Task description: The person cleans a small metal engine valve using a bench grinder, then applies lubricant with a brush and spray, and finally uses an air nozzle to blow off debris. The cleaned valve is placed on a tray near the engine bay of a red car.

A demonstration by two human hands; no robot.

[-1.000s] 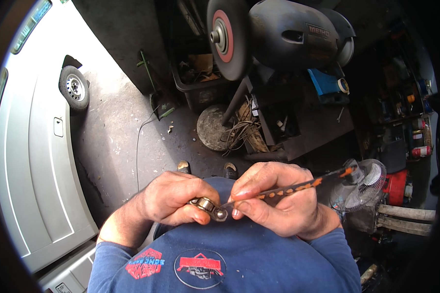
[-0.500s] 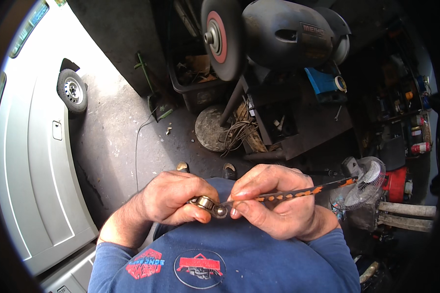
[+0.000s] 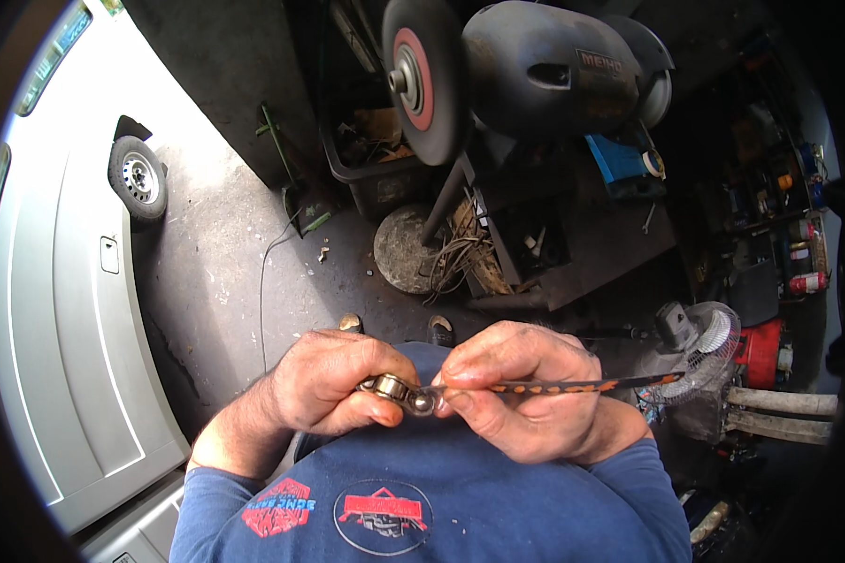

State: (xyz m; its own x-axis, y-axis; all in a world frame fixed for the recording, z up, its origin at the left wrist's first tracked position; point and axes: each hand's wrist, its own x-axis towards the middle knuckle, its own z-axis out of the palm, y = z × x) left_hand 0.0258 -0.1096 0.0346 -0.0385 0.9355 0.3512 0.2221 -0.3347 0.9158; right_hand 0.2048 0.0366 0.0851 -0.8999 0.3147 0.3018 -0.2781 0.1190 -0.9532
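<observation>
My left hand (image 3: 343,380) is closed round a small shiny metal part with a ring-like roller (image 3: 391,387) and a rounded end, which sticks out past the thumb and fingers. Pinched between thumb and fingers of my right hand (image 3: 526,389) is a long, thin black-and-orange stick-like tool (image 3: 559,386). Its narrow tip reaches the rounded end of the metal part; whether they touch I cannot tell. The tool's other end points right, nearly level. Both hands are close together in front of my blue shirt, with dark smudges on the fingers.
A bench grinder (image 3: 549,70) with a large dark wheel (image 3: 425,83) stands ahead on a metal stand (image 3: 610,258). Beside it is a black bin (image 3: 376,174) with scraps. At right is a fan (image 3: 699,352); at left, a light-coloured vehicle (image 3: 70,310). A cable (image 3: 264,291) crosses the floor.
The far end of the black-and-orange tool has dropped toward me, so it lies flatter. My right hand has tilted slightly with it. My left hand and the metal part have barely moved.
</observation>
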